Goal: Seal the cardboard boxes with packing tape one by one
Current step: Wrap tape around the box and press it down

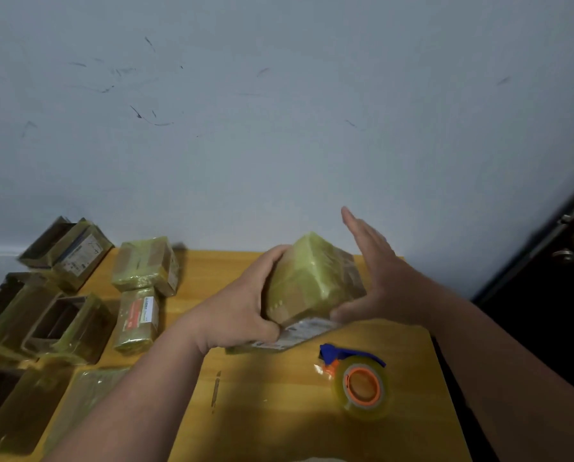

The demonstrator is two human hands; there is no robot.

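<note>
Head view of a taping station at a yellow wooden counter set against a pale, scuffed wall. At centre, a small cardboard box is held tilted on one corner above the far half of the counter, its upper corner pointing toward the wall. The box is brown card almost wholly wrapped in glossy, yellowish translucent tape, which gives its faces a green-yellow sheen; bare brown card shows at the lower left face. A white printed label lies along its underside, next to the counter top. The left hand grips the box's left edge, fingers curled over the far side and thumb pressed at the near lower corner. The right hand is flat, its fingers straight and held together, pointing up toward the wall; the thumb and the heel of the palm touch the box's lower right edge, while the fingertips stand clear of it. Near the right forearm, a roll of clear tape with an orange core sits in a blue dispenser on the counter, apart from the box. At left lies a cluster of other boxes, some wrapped in the same tape, some open-topped
</note>
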